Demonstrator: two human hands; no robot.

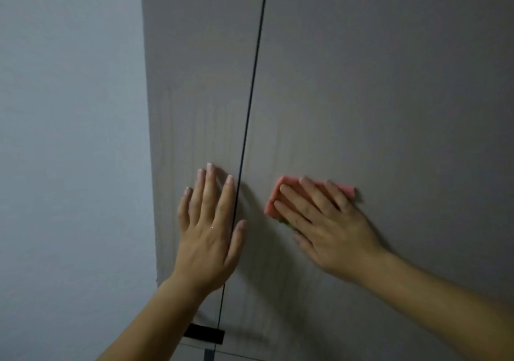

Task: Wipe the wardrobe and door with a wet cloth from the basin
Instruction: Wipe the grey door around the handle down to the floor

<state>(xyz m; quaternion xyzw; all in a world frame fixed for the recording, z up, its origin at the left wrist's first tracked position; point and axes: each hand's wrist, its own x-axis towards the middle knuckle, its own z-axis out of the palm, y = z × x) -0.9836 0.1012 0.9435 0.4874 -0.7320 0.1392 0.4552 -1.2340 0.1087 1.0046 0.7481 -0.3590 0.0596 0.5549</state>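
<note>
A tall grey wood-grain wardrobe fills the view, its two doors split by a dark vertical gap. My right hand lies flat with straight fingers on a folded pink cloth, pressing it against the right door. A greenish edge of the cloth shows under the palm. My left hand rests flat on the left door, fingers spread, its thumb across the gap. Faint wet streaks run down the doors above both hands.
A plain pale wall stands to the left of the wardrobe's edge. A black handle sits at the bottom of the left door, above a horizontal seam. No basin is in view.
</note>
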